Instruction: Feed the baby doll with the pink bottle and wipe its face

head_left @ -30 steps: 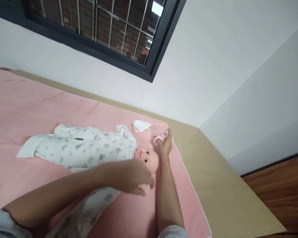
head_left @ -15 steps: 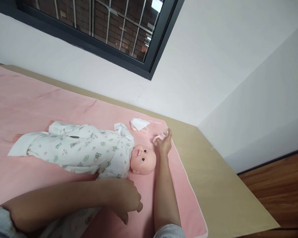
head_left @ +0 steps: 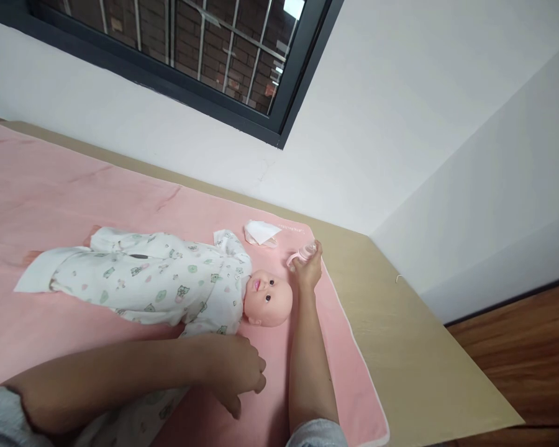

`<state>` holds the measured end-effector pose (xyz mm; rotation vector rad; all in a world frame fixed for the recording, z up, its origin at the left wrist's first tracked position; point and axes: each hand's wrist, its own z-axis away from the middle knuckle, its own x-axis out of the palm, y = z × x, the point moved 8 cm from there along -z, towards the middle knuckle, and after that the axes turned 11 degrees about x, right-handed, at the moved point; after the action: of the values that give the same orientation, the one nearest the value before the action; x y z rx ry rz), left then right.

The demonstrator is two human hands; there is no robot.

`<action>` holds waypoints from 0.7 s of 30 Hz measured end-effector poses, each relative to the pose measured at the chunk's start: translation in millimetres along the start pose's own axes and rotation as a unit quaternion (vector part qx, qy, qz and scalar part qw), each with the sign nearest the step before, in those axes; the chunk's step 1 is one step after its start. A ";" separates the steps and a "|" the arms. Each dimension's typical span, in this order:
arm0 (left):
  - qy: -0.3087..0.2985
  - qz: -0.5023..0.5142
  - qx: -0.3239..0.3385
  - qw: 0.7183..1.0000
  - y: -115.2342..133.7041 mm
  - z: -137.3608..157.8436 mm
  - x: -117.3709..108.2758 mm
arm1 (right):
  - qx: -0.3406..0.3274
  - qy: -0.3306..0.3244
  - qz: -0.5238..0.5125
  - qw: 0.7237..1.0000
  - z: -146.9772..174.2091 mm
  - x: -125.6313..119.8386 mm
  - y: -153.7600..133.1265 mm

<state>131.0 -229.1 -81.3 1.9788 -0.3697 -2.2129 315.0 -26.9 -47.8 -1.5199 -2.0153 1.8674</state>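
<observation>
Gripping a small pink baby bottle (head_left: 302, 254) in my right hand (head_left: 309, 271), fingers wrapped round it at the pink mat's (head_left: 37, 186) far corner, not yet lifted. Left hand (head_left: 236, 372) loosely curled, empty, resting beside the baby doll (head_left: 181, 287). Doll lies dressed on its back, head toward the bottle; feeding looks unstarted.
</observation>
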 end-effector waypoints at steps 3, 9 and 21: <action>0.019 0.014 -0.005 1.000 -1.7 0.4 -1.2 | 0.000 0.000 0.000 1.000 -0.5 0.1 0.5; 0.019 0.016 -0.006 1.000 -2.0 0.5 -1.7 | 0.002 -0.003 0.005 1.000 -1.3 0.5 0.2; -0.024 -0.010 -0.011 1.000 2.4 -1.3 -3.5 | -0.003 -0.002 -0.009 1.000 2.7 -2.6 -5.6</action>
<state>132.6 -230.6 -77.4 1.9300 -0.3324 -2.2692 311.3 -29.6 -42.8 -1.4970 -2.0294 1.8612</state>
